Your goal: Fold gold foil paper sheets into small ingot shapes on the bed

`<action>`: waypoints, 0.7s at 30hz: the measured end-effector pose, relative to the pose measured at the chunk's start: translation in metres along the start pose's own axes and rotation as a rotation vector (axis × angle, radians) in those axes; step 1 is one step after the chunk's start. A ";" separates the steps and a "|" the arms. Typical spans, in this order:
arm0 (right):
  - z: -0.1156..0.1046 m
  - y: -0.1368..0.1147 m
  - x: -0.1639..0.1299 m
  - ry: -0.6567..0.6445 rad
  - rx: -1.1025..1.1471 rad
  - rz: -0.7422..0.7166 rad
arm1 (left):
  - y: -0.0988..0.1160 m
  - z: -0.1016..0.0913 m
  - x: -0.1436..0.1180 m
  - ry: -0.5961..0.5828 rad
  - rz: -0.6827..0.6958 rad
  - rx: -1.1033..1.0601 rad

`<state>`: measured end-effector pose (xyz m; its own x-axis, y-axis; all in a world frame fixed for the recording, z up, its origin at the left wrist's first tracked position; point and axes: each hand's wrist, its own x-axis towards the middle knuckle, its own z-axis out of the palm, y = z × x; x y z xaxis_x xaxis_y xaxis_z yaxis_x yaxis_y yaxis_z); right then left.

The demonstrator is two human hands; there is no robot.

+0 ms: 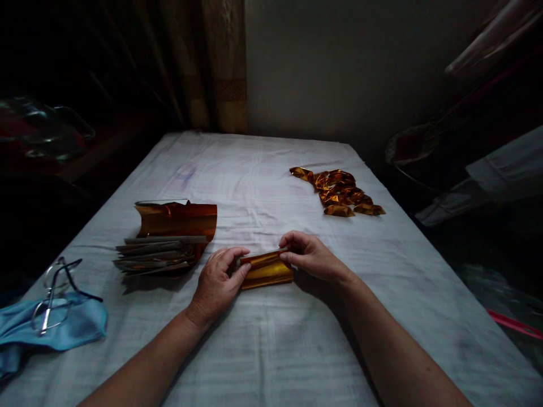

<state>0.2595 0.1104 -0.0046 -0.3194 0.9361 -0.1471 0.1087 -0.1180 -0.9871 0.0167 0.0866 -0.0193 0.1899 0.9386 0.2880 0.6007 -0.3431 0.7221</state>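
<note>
Both hands, left hand [218, 280] and right hand [307, 255], have their fingers pinching the ends of a gold foil roll [266, 270] lying on the near-centre bench [271, 350]. A loose pinch could probably let the springy foil uncurl.

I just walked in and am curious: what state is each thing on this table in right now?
Gold foil sheet: partly rolled, pinched at both ends.
Left hand: gripping the sheet's left end.
Right hand: gripping its right end.
Foil stack: curled upward, unrolled.
Paper strips: piled loosely on the foil stack.
Wrapped gold pieces: finished, heaped together.
Eyeglasses: folded, on blue cloth.
</note>
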 end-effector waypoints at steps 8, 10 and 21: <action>0.007 -0.002 -0.013 0.123 -0.126 -0.060 | 0.004 0.000 -0.001 0.012 -0.182 -0.193; 0.011 -0.003 -0.022 0.165 -0.138 -0.066 | 0.006 -0.001 -0.003 0.012 -0.207 -0.283; 0.058 0.014 -0.069 0.282 -0.254 -0.116 | 0.019 -0.021 -0.062 -0.014 -0.207 -0.408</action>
<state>0.2288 0.0248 -0.0124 -0.0764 0.9968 0.0227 0.3276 0.0466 -0.9437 -0.0001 0.0216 -0.0105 0.1101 0.9884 0.1050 0.2725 -0.1316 0.9531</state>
